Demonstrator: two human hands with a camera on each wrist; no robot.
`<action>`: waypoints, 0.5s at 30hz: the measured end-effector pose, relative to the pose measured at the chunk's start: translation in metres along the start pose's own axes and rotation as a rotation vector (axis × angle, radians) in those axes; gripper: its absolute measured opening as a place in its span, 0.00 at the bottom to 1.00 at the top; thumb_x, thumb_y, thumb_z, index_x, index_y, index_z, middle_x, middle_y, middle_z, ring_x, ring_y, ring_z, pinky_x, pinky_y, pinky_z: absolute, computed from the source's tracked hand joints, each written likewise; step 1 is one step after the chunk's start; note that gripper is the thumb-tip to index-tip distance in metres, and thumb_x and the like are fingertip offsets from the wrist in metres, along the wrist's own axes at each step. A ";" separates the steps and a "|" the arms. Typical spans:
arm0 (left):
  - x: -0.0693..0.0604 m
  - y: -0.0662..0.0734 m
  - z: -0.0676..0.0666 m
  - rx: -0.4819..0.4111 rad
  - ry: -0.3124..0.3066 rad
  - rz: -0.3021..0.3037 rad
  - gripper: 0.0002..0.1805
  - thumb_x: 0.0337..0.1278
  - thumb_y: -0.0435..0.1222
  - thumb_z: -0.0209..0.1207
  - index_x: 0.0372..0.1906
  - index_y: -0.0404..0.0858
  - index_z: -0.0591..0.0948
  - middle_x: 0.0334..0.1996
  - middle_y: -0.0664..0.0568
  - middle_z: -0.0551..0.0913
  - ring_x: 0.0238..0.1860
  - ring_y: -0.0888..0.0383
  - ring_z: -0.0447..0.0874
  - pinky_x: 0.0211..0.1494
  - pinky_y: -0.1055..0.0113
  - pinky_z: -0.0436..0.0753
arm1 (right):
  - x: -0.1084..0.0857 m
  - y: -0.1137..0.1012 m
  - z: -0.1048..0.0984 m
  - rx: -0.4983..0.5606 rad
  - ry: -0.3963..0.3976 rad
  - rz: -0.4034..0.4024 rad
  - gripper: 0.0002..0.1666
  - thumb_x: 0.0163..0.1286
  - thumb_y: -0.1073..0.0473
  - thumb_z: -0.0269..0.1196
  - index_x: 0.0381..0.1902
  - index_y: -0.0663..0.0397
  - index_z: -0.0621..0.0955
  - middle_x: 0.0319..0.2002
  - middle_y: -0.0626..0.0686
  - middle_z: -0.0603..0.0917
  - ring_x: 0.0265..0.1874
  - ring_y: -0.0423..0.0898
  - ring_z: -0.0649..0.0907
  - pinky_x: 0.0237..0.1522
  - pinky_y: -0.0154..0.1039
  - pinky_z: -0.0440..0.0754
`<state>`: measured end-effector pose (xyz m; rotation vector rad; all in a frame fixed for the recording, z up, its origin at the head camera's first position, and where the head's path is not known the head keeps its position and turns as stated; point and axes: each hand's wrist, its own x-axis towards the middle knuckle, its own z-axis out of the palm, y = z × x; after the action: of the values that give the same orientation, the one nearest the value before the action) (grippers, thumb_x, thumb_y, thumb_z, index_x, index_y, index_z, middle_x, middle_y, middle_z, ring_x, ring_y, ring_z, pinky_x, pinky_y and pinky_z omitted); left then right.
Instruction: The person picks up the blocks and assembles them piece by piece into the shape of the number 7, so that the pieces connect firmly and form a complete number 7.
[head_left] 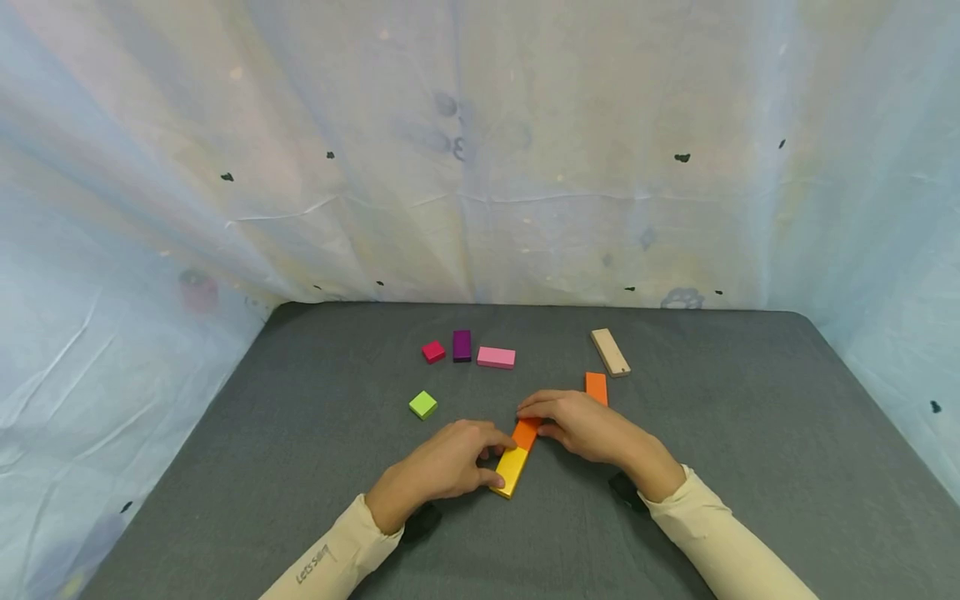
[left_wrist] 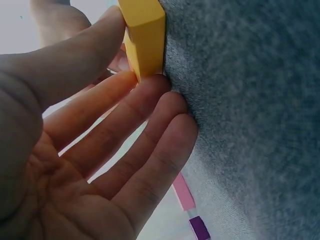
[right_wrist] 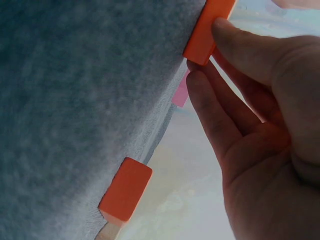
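Observation:
A yellow block (head_left: 511,473) and an orange block (head_left: 525,433) lie end to end in a slanting line on the grey cloth. My left hand (head_left: 448,460) holds the yellow one between thumb and fingertips. In the left wrist view, the left thumb touches a side of the yellow block (left_wrist: 146,42), and the other fingers of the hand (left_wrist: 102,145) spread below it. My right hand (head_left: 592,427) pinches the orange block's far end, partly hiding it. The right wrist view shows the thumb against that orange block (right_wrist: 206,37), with fingertips of the hand (right_wrist: 260,115) at its end.
A second orange block (head_left: 596,387) lies just beyond my right hand, near a plain wooden block (head_left: 611,352). Farther left are a pink block (head_left: 496,357), a purple block (head_left: 462,346), a red block (head_left: 433,352) and a green block (head_left: 423,405). Pale curtains surround the table.

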<state>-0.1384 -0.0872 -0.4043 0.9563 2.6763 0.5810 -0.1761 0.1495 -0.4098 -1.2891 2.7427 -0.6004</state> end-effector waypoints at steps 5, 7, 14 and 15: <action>-0.001 0.002 0.000 0.004 -0.011 -0.008 0.24 0.51 0.43 0.73 0.56 0.45 0.84 0.38 0.61 0.83 0.38 0.66 0.76 0.44 0.72 0.78 | -0.002 -0.001 0.001 0.008 0.000 0.000 0.19 0.70 0.65 0.63 0.58 0.52 0.83 0.58 0.48 0.83 0.57 0.47 0.83 0.57 0.44 0.83; -0.001 0.003 0.000 0.007 -0.016 -0.007 0.24 0.51 0.43 0.73 0.56 0.45 0.84 0.38 0.61 0.82 0.38 0.66 0.76 0.44 0.72 0.78 | -0.002 -0.001 0.002 0.011 -0.002 0.002 0.19 0.70 0.65 0.63 0.58 0.52 0.83 0.58 0.48 0.83 0.57 0.47 0.83 0.57 0.44 0.83; -0.001 0.001 -0.001 0.003 0.013 0.013 0.24 0.51 0.42 0.74 0.55 0.45 0.84 0.37 0.60 0.82 0.36 0.66 0.76 0.41 0.74 0.77 | -0.002 0.004 -0.004 0.030 -0.014 0.004 0.23 0.69 0.68 0.63 0.61 0.50 0.81 0.61 0.48 0.81 0.60 0.47 0.81 0.60 0.46 0.81; -0.001 0.001 -0.001 -0.001 0.026 0.017 0.23 0.51 0.42 0.73 0.55 0.45 0.85 0.37 0.60 0.82 0.36 0.66 0.76 0.40 0.74 0.76 | -0.002 0.006 -0.006 0.036 -0.009 0.012 0.23 0.69 0.68 0.63 0.61 0.50 0.80 0.61 0.48 0.81 0.60 0.47 0.81 0.60 0.46 0.81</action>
<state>-0.1377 -0.0874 -0.4029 0.9786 2.6935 0.6021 -0.1801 0.1562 -0.4067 -1.2636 2.7179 -0.6382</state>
